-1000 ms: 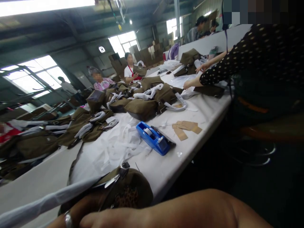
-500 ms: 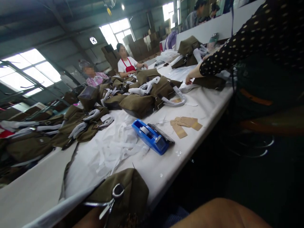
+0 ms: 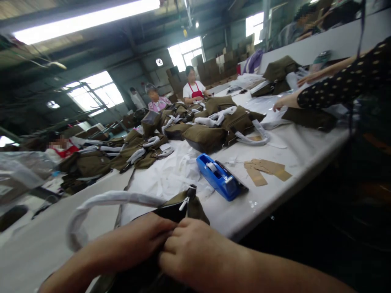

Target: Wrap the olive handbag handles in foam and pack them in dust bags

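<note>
An olive handbag (image 3: pixel 198 210) lies at the near edge of the table, its dark mouth towards me. My left hand (image 3: pixel 154 230) reaches over the mouth, its fingers closed at the bag's edge and partly hidden. Against it, my right hand (image 3: pixel 191 246) is curled shut on the same edge; the fingertips are out of sight. A silver zip pull (image 3: pixel 183 203) hangs at the bag's far corner. One bag handle (image 3: pixel 113 198), wrapped in white, arches up behind my left forearm.
Beyond the bag stands a blue tape dispenser (image 3: pixel 217 177), with brown card tags (image 3: pixel 265 169) to its right. White wrapping scraps (image 3: pixel 174 173) and a heap of olive bags (image 3: pixel 204 137) lie farther back. A co-worker's dotted sleeve (image 3: pixel 339 87) reaches in from the right; other people sit beyond.
Both hands have come into view over the bag's mouth. The bag has turned, and its wrapped handle now shows. My view has swung left, so the table's things appear farther right.
</note>
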Demonstrator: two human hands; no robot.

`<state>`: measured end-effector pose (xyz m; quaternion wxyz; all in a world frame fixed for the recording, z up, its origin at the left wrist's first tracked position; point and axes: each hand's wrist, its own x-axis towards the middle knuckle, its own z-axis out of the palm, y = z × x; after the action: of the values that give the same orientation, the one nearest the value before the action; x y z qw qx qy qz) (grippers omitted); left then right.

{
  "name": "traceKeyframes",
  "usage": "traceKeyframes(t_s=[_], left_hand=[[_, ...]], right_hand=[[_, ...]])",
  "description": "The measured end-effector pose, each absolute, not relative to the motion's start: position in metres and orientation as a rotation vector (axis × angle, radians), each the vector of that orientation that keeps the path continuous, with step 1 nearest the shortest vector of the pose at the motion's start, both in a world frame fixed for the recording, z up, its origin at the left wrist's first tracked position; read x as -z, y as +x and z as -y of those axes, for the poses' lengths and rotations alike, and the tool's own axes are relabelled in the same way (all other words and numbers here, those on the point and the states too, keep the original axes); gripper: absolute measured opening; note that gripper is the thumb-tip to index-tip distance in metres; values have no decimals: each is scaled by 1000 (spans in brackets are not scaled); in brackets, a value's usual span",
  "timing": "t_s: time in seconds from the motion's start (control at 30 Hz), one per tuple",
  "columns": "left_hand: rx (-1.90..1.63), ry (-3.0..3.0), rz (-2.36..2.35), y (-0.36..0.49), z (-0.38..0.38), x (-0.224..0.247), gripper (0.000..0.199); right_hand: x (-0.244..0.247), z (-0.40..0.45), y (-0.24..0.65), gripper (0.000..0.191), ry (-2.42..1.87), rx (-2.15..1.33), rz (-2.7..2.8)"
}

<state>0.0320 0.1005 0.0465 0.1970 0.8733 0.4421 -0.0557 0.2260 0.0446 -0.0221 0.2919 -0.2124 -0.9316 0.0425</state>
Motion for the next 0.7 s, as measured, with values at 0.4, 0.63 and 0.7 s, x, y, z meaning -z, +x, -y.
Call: traceKeyframes(t_s=[0.4, 0.63, 0.7], left_hand=[[112, 2477, -1528, -48, -9, -42, 23], [-587, 2893, -1329, -53, -64, -37, 21], [-786, 2828, -1316, -59, -70, -25, 18]], right_hand=[[-3, -65, 220, 14, -915, -156, 2776], [-2, -92, 215, 24, -1179, -24, 2432], [7, -92, 223, 25, -1003, -51, 2342]])
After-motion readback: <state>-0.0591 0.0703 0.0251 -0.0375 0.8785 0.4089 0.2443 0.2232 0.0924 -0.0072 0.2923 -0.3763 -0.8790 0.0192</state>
